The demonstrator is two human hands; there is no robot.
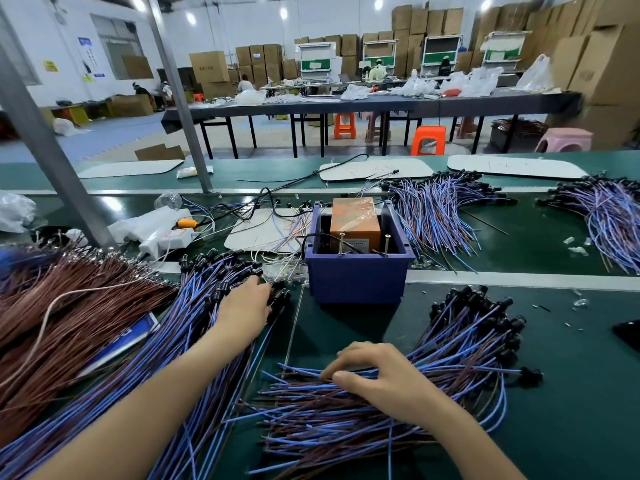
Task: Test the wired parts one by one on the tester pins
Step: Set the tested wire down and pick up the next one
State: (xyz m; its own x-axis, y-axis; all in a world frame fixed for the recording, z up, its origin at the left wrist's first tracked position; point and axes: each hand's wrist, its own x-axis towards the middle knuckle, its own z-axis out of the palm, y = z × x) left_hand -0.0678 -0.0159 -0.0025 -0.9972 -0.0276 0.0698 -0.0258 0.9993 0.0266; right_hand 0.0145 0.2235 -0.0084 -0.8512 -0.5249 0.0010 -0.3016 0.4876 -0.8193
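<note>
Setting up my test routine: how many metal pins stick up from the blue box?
2. One pin stands at the front edge of the blue box, left of centre; the other pin stands to its right. Both are before the orange block. More may be hidden inside.

No wording was legible at the bench. A pale label [358, 242] on the orange tester [355, 216] carried dark print too small to read. Red handwriting on a white board [398, 167] and on a second board [519, 167] could not be made out. Across the hall, a blue poster [84, 43], a yellow sign [50, 65] and dark lettering on a carton [209, 66] were blurred. A blue printed sheet [128, 337] was equally unreadable.
</note>
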